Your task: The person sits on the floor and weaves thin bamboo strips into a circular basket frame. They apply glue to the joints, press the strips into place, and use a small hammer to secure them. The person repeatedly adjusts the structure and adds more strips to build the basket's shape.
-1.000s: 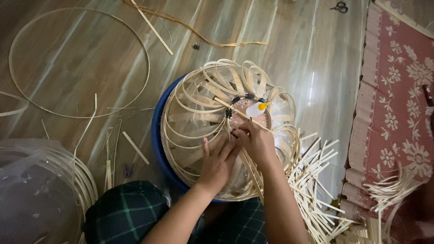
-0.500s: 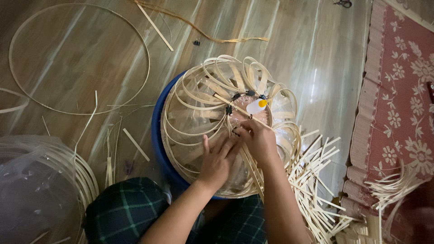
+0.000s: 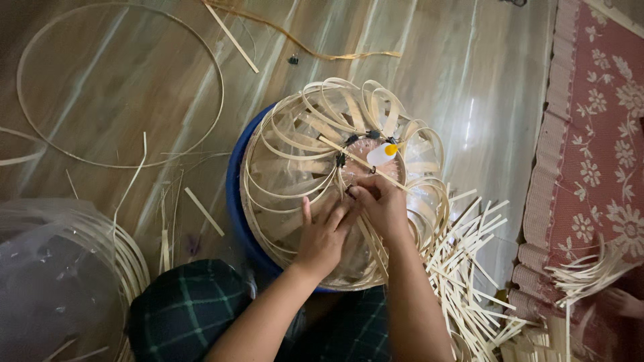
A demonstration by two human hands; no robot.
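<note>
Bamboo-strip lampshade frame [image 3: 315, 167], a dome of pale looped strips, sits over a round blue plastic tub [image 3: 236, 201] on the glossy wooden floor [image 3: 134, 87], right in front of the person's knees. Its position on the tub matches the earlier pictures; the loops fan out the same way around the small hub at its top.

Both hands work at the near side of that hub. The left hand [image 3: 322, 238] lies flat on the strips with fingers spread, pressing them down, holding nothing between the fingertips; compared with a second ago it has slid slightly up toward the hub. The right hand [image 3: 382, 208] has its grip pressed together, thumb and fingers pinching a thin bamboo strip [image 3: 355, 161] that runs diagonally across the hub. It has stayed at much the same spot as before.

A small white squeeze bottle with a yellow cap [image 3: 382, 154] rests on the frame just beside the hub, unmoved. Loose cut bamboo strips [image 3: 469, 268] are piled on the floor to the right of the tub, near a red flowered rug [image 3: 597, 134]. A large thin bamboo hoop [image 3: 215, 80] lies on the floor to the left, well apart from the hands, and a clear plastic bag [image 3: 54, 281] holding coiled strips sits at the lower left.
</note>
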